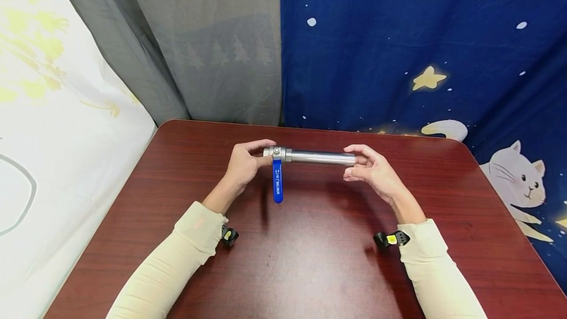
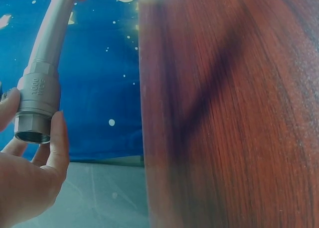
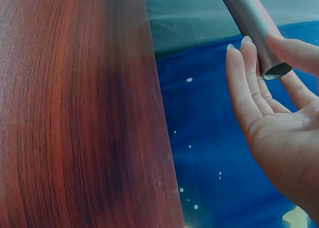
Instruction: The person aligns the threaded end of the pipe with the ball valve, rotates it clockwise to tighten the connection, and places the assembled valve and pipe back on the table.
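A steel ball valve (image 1: 268,152) with a blue lever handle (image 1: 277,181) pointing toward the person is joined at a hex collar (image 1: 289,155) to a smooth steel pipe (image 1: 322,157). Both are held level above the table, casting a shadow. My left hand (image 1: 244,164) grips the valve body, thumb on the near side and fingers behind. The left wrist view shows the valve's open threaded end (image 2: 32,137) between the fingers. At the pipe's other end, my right hand (image 1: 374,169) holds it with fingers around the rim. Its hollow mouth (image 3: 277,71) shows in the right wrist view.
The dark red wooden table (image 1: 283,260) spreads under both hands, its far edge just beyond them. Behind it hang a grey curtain (image 1: 212,38) and a blue starry curtain (image 1: 376,38). White patterned fabric (image 1: 57,137) hangs on the left.
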Demonstrator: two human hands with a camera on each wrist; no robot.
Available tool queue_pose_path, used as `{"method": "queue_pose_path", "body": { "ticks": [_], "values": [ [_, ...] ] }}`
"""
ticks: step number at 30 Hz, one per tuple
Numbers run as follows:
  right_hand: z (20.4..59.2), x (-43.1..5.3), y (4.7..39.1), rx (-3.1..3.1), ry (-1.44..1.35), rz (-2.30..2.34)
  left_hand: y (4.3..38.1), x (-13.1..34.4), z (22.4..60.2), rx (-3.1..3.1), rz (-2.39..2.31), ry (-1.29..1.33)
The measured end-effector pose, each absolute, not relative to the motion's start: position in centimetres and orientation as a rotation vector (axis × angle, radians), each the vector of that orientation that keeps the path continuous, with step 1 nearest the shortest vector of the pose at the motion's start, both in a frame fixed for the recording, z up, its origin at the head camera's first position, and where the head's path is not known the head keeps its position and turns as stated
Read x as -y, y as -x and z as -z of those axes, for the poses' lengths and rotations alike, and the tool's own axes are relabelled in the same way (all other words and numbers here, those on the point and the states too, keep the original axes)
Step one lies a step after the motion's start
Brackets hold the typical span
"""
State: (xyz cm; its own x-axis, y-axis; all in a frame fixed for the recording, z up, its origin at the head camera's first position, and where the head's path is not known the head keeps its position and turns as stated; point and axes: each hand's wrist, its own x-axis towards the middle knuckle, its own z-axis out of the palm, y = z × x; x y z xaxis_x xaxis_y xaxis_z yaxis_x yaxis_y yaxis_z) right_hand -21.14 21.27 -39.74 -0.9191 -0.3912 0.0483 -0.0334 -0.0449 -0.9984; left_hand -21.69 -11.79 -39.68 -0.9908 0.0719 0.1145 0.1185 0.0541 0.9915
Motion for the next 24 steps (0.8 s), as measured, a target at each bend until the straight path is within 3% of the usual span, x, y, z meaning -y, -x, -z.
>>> {"method": "queue_pose_path", "body": {
  "ticks": [24],
  "values": [
    [39.5,-21.01,21.15,-1.979,0.315,2.073,21.48,11.83,39.64,2.263,2.135,0.195]
  ]
}}
